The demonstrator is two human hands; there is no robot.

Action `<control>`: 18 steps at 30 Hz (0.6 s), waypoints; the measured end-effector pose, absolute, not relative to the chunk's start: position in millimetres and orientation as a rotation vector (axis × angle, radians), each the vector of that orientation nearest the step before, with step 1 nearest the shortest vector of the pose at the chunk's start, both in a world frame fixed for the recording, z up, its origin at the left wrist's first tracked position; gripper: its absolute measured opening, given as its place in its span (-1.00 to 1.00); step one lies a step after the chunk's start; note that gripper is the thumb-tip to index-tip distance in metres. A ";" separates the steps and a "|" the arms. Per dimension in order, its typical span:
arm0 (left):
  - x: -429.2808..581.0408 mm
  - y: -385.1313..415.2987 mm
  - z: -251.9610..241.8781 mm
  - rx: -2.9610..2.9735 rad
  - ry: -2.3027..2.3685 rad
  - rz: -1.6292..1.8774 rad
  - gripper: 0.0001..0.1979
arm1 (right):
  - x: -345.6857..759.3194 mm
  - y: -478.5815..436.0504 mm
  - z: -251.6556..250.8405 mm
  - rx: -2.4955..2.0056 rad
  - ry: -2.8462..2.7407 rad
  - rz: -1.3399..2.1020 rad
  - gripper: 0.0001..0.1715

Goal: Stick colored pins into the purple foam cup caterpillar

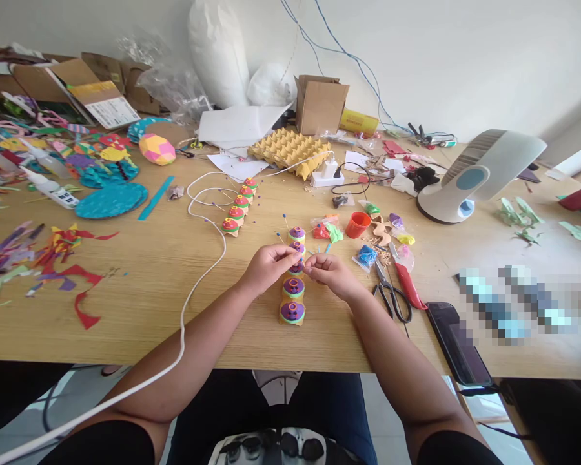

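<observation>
Both left hand (274,266) and right hand (333,274) bunch over a purple carton (293,288) near the desk's (135,342) front edge. Grip: cannot tell.

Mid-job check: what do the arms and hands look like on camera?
Short black sleeves: left sleeve and right sleeve. The left forearm and right forearm are bare. The left hand and right hand are ungloved; no watch or ring shows. A white cable passes across the left forearm.

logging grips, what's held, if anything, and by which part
Cannot tell: left hand and right hand are over the purple-topped cardboard cup strip; anything pinched is too small to see.
</observation>
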State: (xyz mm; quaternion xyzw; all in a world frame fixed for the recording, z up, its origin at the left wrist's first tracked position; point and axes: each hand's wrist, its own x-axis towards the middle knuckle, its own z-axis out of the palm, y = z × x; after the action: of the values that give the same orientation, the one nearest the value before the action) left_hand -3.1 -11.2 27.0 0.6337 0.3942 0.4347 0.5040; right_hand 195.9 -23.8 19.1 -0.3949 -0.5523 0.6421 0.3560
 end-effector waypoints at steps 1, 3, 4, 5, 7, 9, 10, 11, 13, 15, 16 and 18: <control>-3.2 -10.8 25.9 1.507 0.940 1.039 -0.70 | 195.9 -23.7 19.2 -1.018 -1.426 1.666 -0.59; -3.1 -10.3 24.5 1.495 0.930 1.030 -0.71 | 196.0 -23.6 19.4 -1.018 -1.427 1.674 -0.59; -3.1 -10.2 24.4 1.497 0.929 1.030 -0.72 | 196.1 -23.6 19.5 -1.021 -1.428 1.673 -0.59; -2.9 -10.2 24.5 1.498 0.930 1.030 -0.72 | 196.1 -23.6 19.5 -1.022 -1.430 1.672 -0.59; -2.6 -10.5 25.3 1.486 0.944 1.039 -0.70 | 196.2 -23.5 19.0 -1.019 -1.427 1.666 -0.60; -2.4 -10.9 26.1 1.475 0.959 1.046 -0.68 | 196.3 -23.3 18.3 -1.011 -1.420 1.666 -0.61; -2.4 -11.1 26.2 1.482 0.962 1.048 -0.67 | 196.3 -23.2 18.0 -1.009 -1.418 1.666 -0.61; -2.5 -11.2 26.2 1.498 0.963 1.051 -0.68 | 196.3 -23.2 17.8 -1.011 -1.416 1.666 -0.61; -2.8 -11.3 25.7 1.548 0.973 1.061 -0.72 | 196.2 -23.2 17.6 -1.019 -1.416 1.661 -0.62; -2.9 -11.5 25.3 1.599 0.995 1.081 -0.75 | 196.0 -23.5 17.9 -1.024 -1.417 1.659 -0.62; -2.8 -11.7 25.2 1.621 1.005 1.093 -0.76 | 195.8 -23.7 18.1 -1.024 -1.415 1.662 -0.62; -2.5 -12.1 25.3 1.656 1.013 1.111 -0.76 | 195.4 -24.1 19.0 -1.020 -1.408 1.671 -0.61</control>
State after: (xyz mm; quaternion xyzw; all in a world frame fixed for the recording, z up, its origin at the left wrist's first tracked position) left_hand -2.5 -12.1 25.3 0.6659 0.4072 0.4469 0.4371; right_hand 195.4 -24.1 19.0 -0.3951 -0.5453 0.6473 0.3571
